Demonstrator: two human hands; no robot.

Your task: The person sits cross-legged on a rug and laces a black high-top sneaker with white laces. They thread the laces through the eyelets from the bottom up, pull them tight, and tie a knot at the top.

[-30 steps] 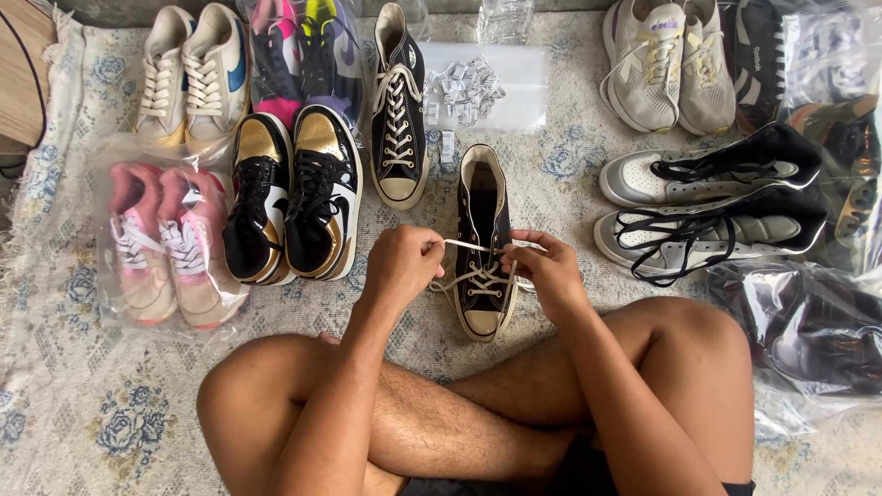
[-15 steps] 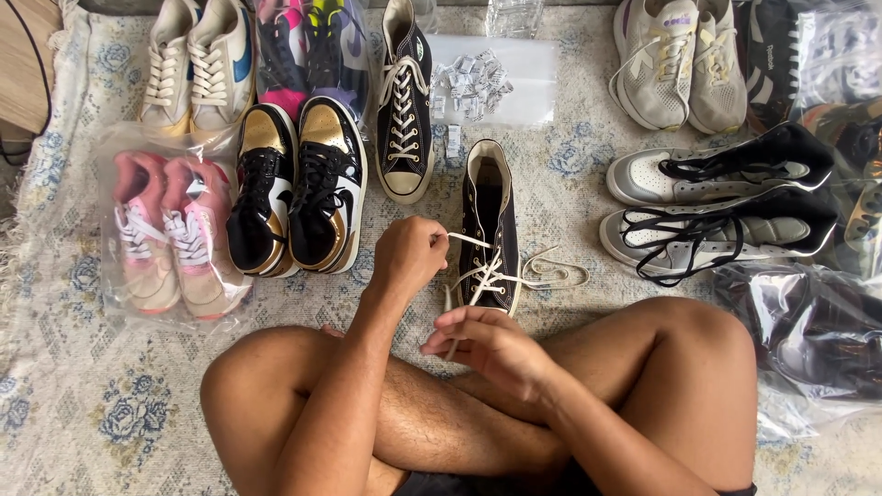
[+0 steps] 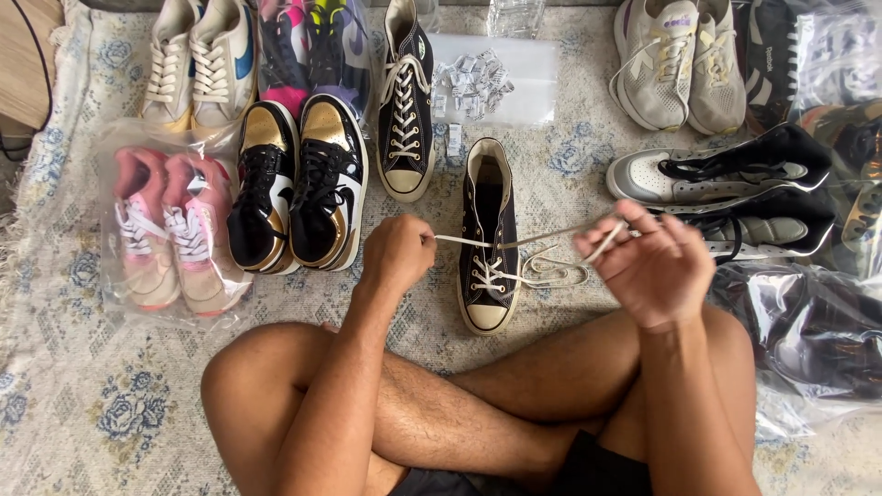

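Since half a second ago, right hand (image 3: 654, 268) has risen right of the black high-top sneaker (image 3: 488, 237), pinched on white lace (image 3: 551, 237). Left hand (image 3: 398, 253), closed on the other lace end, sits left of the sneaker, which lies on the patterned rug (image 3: 83, 404).

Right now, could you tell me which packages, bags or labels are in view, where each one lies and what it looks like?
Clear bag: left, on the rug, holding pink sneakers.
White sheet: top centre, flat and rectangular.
Small packets: heaped on the sheet's left part, white and squarish.
Clear bag: right, crinkled, over dark shoes.
Clear bag: top right corner, glossy, contents unclear.
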